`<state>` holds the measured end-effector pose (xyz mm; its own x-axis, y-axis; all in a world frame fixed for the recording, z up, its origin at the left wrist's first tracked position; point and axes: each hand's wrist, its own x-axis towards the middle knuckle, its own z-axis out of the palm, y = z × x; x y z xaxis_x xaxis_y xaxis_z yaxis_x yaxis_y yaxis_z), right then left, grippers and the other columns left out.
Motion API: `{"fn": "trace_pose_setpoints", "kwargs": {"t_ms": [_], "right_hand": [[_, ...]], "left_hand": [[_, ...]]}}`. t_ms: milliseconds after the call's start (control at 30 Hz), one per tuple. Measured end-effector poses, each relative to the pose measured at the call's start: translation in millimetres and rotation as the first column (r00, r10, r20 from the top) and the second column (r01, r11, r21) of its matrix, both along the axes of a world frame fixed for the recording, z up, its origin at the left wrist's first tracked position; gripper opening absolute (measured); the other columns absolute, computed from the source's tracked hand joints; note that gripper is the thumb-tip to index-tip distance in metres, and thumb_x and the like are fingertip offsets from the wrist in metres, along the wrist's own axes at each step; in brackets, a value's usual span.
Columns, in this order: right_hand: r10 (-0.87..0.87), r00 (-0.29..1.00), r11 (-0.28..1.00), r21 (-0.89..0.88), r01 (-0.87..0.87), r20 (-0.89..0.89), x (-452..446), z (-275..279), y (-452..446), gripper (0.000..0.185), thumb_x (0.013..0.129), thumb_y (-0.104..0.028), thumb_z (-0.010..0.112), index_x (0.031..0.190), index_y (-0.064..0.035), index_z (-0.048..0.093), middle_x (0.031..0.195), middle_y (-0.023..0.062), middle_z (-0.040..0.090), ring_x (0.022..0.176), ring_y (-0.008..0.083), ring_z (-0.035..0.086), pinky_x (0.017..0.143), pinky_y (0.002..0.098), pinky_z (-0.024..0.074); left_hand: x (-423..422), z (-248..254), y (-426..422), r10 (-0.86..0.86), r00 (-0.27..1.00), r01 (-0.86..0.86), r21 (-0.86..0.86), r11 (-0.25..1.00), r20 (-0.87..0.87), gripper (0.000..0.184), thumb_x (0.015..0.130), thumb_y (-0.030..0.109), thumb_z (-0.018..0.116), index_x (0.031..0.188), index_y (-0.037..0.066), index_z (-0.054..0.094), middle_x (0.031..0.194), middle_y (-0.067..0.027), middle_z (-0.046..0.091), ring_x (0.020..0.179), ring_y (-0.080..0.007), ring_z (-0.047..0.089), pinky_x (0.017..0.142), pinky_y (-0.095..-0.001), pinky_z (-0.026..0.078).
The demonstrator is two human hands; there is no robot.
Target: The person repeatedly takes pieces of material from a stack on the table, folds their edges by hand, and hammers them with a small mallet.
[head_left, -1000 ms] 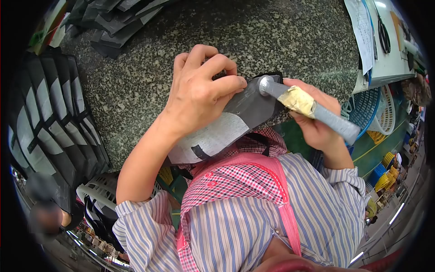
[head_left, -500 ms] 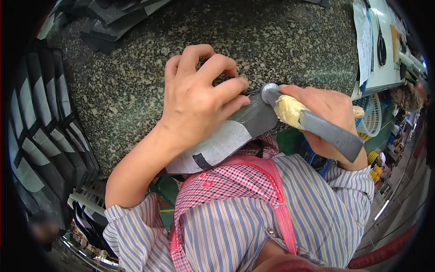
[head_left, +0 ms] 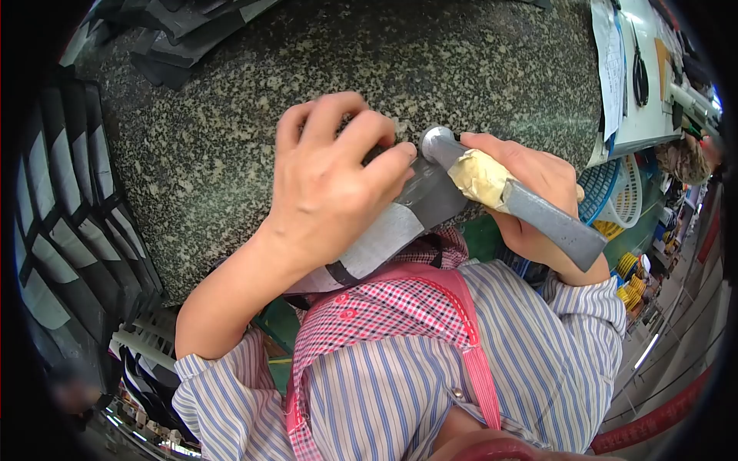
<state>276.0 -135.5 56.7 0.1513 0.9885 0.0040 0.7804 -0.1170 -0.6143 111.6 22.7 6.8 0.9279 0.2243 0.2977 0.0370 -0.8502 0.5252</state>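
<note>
My right hand [head_left: 530, 173] is closed around the handle of a hammer [head_left: 557, 223], whose grey metal head has yellowish tape wrapped round its middle. The hammer's round face is just beside my left fingertips, over the upper edge of a flat dark piece with a light grey panel [head_left: 382, 240]. This piece lies along the front edge of the stone worktop, against the apron. My left hand [head_left: 327, 177] rests over it with bent fingers, thumb and forefinger pinched at its upper edge. What sits under those fingertips is hidden.
Stacked black-and-grey pieces [head_left: 58, 200] stand at the left of the speckled stone worktop [head_left: 492, 77]. More dark pieces [head_left: 181, 38] lie at the far left. On the right are a white table [head_left: 642, 127] with papers and scissors [head_left: 639, 77], and plastic baskets [head_left: 626, 196].
The hammer and my right hand have shifted left, bringing its face nearer my left fingertips. My left hand has moved slightly down toward my body, its fingers still bent.
</note>
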Motion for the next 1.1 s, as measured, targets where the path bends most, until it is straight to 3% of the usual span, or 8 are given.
{"fn": "trace_pose_setpoints", "kwargs": {"t_ms": [200, 300, 433, 500, 567, 700, 833, 1100], "right_hand": [[-0.027, 0.997, 0.998, -0.057, 0.031, 0.07, -8, 1, -6, 0.048, 0.07, -0.004, 0.068, 0.118, -0.0019, 0.06, 0.091, 0.0152, 0.067, 0.075, 0.0309, 0.067, 0.066, 0.0353, 0.0525], [0.023, 0.989, 0.995, 0.094, -0.037, 0.144, 1, -5, -1, 0.042, 0.078, -0.021, 0.066, 0.112, 0.0024, 0.06, 0.076, 0.0106, 0.063, 0.06, 0.0228, 0.064, 0.053, 0.032, 0.0508], [-0.092, 0.994, 0.98, 0.18, 0.079, 0.064, -12, 1, -8, 0.045, 0.073, -0.006, 0.069, 0.117, -0.0001, 0.06, 0.088, 0.0155, 0.068, 0.071, 0.0285, 0.068, 0.062, 0.0327, 0.0528], [0.014, 0.979, 1.0, -0.006, -0.013, 0.205, -12, -2, -3, 0.044, 0.074, -0.022, 0.068, 0.112, -0.0012, 0.061, 0.077, 0.0089, 0.063, 0.062, 0.0207, 0.064, 0.054, 0.0303, 0.0513], [0.011, 0.98, 0.998, 0.052, -0.022, 0.2, -10, -4, 0, 0.042, 0.075, -0.021, 0.067, 0.112, -0.0011, 0.061, 0.077, 0.0088, 0.063, 0.062, 0.0212, 0.065, 0.054, 0.03, 0.0512], [0.02, 0.98, 0.991, 0.126, -0.046, 0.197, -6, -10, -1, 0.04, 0.076, -0.02, 0.064, 0.112, -0.0008, 0.061, 0.078, 0.0094, 0.064, 0.063, 0.0228, 0.065, 0.054, 0.0308, 0.0511], [-0.06, 0.972, 0.977, 0.212, 0.011, 0.229, -6, -2, 4, 0.041, 0.076, -0.02, 0.065, 0.112, -0.0015, 0.06, 0.081, 0.0108, 0.065, 0.065, 0.0244, 0.066, 0.055, 0.0324, 0.0521], [0.016, 0.978, 0.989, 0.139, -0.045, 0.208, -10, -8, 1, 0.039, 0.077, -0.014, 0.062, 0.114, -0.0014, 0.06, 0.087, 0.0134, 0.068, 0.07, 0.0264, 0.068, 0.059, 0.0324, 0.0537]], "left_hand": [[-3, 2, -1, -0.032, 0.999, 0.032, 0.014, 0.999, -0.03, 0.025, 0.063, 0.012, 0.074, 0.088, 0.016, 0.072, 0.092, 0.0006, 0.059, 0.102, -0.0256, 0.054, 0.085, -0.0426, 0.039], [-3, 9, -7, -0.064, 0.995, 0.074, 0.157, 0.985, -0.071, 0.025, 0.067, 0.013, 0.068, 0.092, 0.014, 0.07, 0.092, -0.0003, 0.059, 0.101, -0.0248, 0.055, 0.086, -0.0428, 0.04], [-5, 13, -17, -0.068, 0.99, 0.094, 0.229, 0.969, -0.121, 0.026, 0.072, 0.016, 0.062, 0.097, 0.013, 0.068, 0.091, -0.0016, 0.059, 0.1, -0.0235, 0.056, 0.087, -0.0422, 0.04], [-9, 11, -15, -0.012, 0.996, 0.028, 0.169, 0.985, -0.091, 0.03, 0.067, 0.013, 0.068, 0.096, 0.011, 0.068, 0.092, -0.0026, 0.06, 0.095, -0.0245, 0.057, 0.084, -0.0402, 0.041], [-12, 8, -13, 0.106, 0.992, -0.101, 0.076, 0.992, -0.07, 0.031, 0.064, 0.011, 0.071, 0.095, 0.01, 0.068, 0.091, -0.003, 0.06, 0.092, -0.0252, 0.057, 0.083, -0.0395, 0.041], [-10, 3, -18, 0.017, 1.0, -0.017, -0.039, 0.999, -0.009, 0.031, 0.061, 0.006, 0.073, 0.091, 0.006, 0.068, 0.092, -0.0037, 0.061, 0.085, -0.0269, 0.057, 0.069, -0.0392, 0.048], [-8, 18, -33, -0.015, 0.991, 0.017, 0.013, 1.0, -0.132, 0.028, 0.068, 0.002, 0.065, 0.095, -0.001, 0.065, 0.088, -0.0085, 0.057, 0.077, -0.0244, 0.057, 0.062, -0.0342, 0.049], [-14, 3, -25, 0.136, 0.99, -0.137, 0.033, 0.99, 0.035, 0.02, 0.067, 0.009, 0.063, 0.086, 0.003, 0.066, 0.076, -0.0043, 0.05, 0.075, -0.0218, 0.053, 0.06, -0.0324, 0.045]]}}
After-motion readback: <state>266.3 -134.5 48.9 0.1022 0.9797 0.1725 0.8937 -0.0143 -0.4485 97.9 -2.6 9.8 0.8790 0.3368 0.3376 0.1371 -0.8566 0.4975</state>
